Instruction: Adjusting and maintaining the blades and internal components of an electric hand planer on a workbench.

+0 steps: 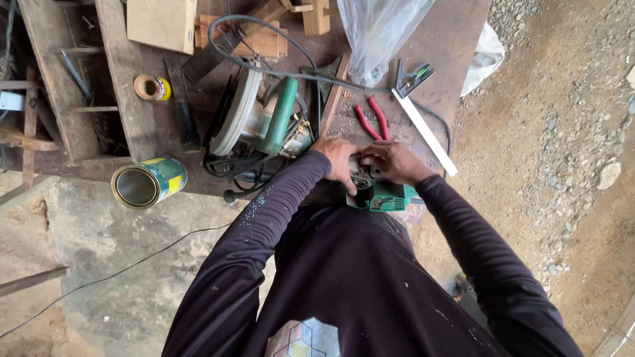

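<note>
A small green power tool (382,196) lies at the near edge of a worn wooden workbench (142,119), close to my body. My left hand (337,158) grips its dark round end from the left. From the right, my right hand (391,160) closes over the top of the same tool. Both wear long dark sleeves. Red-handled pliers (372,119) lie just beyond my hands. A green and silver circular saw (254,112) rests to the left of my left hand, its black cable (264,30) looping over the bench.
An open tin can (147,182) lies on its side at the bench's left front edge. A tape roll (152,87), a combination square with a white ruler (423,129), wood blocks (264,39) and a clear plastic bag (380,33) sit farther back. Gravel ground lies to the right.
</note>
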